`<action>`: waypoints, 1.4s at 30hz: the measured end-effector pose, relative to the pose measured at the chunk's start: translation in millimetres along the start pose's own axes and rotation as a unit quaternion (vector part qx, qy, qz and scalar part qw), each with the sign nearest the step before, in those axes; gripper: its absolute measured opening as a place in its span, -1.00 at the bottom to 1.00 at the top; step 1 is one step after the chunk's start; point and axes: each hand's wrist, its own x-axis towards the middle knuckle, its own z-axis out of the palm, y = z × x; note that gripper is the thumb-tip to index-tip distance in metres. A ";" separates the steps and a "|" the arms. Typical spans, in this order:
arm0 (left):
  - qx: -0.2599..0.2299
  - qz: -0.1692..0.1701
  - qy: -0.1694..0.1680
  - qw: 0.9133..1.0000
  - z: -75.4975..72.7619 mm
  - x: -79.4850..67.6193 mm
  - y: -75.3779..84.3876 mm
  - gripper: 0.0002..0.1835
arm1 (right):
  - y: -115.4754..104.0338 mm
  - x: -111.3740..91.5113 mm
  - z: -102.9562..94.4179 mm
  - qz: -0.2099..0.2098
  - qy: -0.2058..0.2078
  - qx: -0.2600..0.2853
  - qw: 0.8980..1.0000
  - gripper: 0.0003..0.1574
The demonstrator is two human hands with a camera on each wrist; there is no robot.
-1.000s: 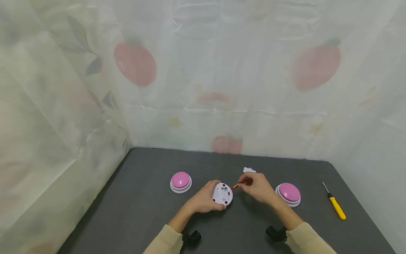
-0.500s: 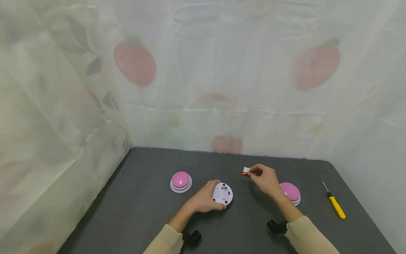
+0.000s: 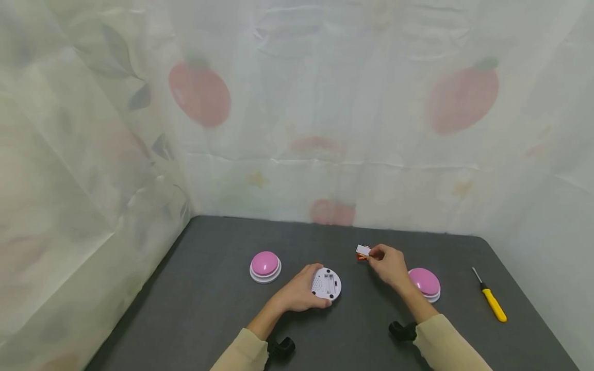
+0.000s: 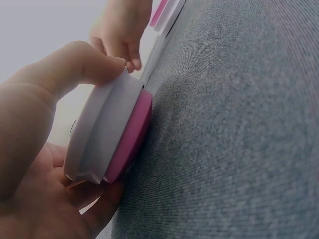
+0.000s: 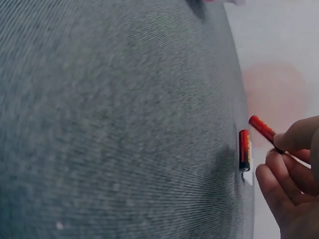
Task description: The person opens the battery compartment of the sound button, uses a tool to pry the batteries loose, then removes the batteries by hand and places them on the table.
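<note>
My left hand (image 3: 297, 292) grips a round push-button light (image 3: 326, 284), turned over with its white base and bare battery slot facing up. Its pink dome (image 4: 132, 137) points down at the table in the left wrist view. Farther back and to the right, my right hand (image 3: 389, 264) pinches a small red battery (image 5: 262, 128) between thumb and fingertips. Just beside it, a second red battery (image 5: 244, 151) lies on the table. A small white cover (image 3: 363, 250) is next to the batteries, partly hidden behind them in the right wrist view.
One pink-domed button (image 3: 265, 264) stands to the left of my hands. Another pink-domed button (image 3: 424, 282) stands by my right forearm, which partly covers it. At the right lies a screwdriver (image 3: 493, 303) with a yellow handle. A patterned sheet hangs behind the dark table (image 3: 218, 309).
My right hand has carried the battery away from the button's base, back and to the right, to the white cover. My left hand and the overturned button have stayed in place.
</note>
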 end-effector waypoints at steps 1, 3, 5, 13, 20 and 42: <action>-0.001 0.000 0.000 1.000 0.0 0.0 0.0 0.03 | 1.6 -0.1 0.7 0.000 -0.002 -0.006 1.000 -0.94; -0.001 0.000 0.000 1.000 -0.1 -0.1 0.4 0.03 | 4.4 -0.1 1.5 0.003 -0.010 -0.021 1.000 -0.95; -0.001 0.001 0.000 1.000 -0.3 0.1 0.8 0.03 | 6.5 0.2 1.6 0.007 -0.021 -0.038 0.999 -0.95; 0.004 0.001 0.000 1.000 0.6 0.5 1.6 0.03 | 8.8 0.4 2.5 -0.006 -0.057 -0.102 0.993 -0.94; 0.009 0.003 0.000 1.000 -0.2 0.9 3.9 0.03 | 5.5 0.7 2.5 -0.022 -0.074 -0.126 0.989 -0.94; 0.041 0.031 -0.009 0.999 -3.5 4.9 2.2 0.04 | 3.6 -38.1 -59.6 -0.075 -0.030 -0.106 0.991 -0.80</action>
